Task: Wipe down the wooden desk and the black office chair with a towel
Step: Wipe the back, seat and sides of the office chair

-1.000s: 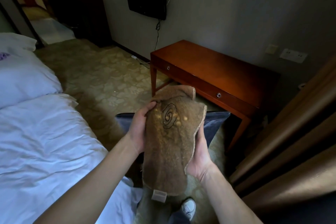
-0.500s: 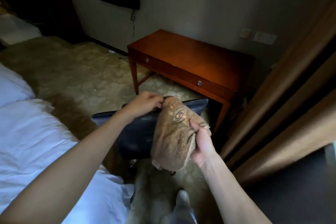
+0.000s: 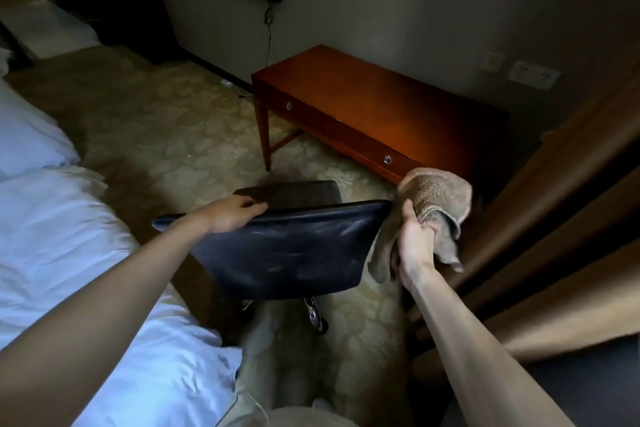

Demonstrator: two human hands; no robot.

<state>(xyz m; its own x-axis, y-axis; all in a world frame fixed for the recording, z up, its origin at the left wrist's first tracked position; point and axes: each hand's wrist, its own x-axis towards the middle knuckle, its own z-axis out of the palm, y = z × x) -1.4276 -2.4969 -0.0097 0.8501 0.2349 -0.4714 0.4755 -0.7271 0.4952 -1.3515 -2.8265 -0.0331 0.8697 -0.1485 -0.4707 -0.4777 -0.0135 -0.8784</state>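
Nearest, the left hand (image 3: 235,213) rests on the top edge of the chair (image 3: 294,246) back, fingers laid nearly straight along it. The right hand (image 3: 414,243) grips the bunched towel (image 3: 436,198) just beside the back's right corner; whether cloth touches leather there cannot be told. Wiping appears barely begun, if at all: the towel is not pressed flat on any surface, and pale streaks on the chair back may be dust, wipe marks or glare. Beyond the chair stands the desk (image 3: 381,104), well apart from the towel and probably still to be done. The chair's seat is mostly hidden behind its back, and only one chrome leg shows below. The right fingertips are buried in cloth, and the desk's right end is lost in shadow by the curtain (image 3: 554,218).
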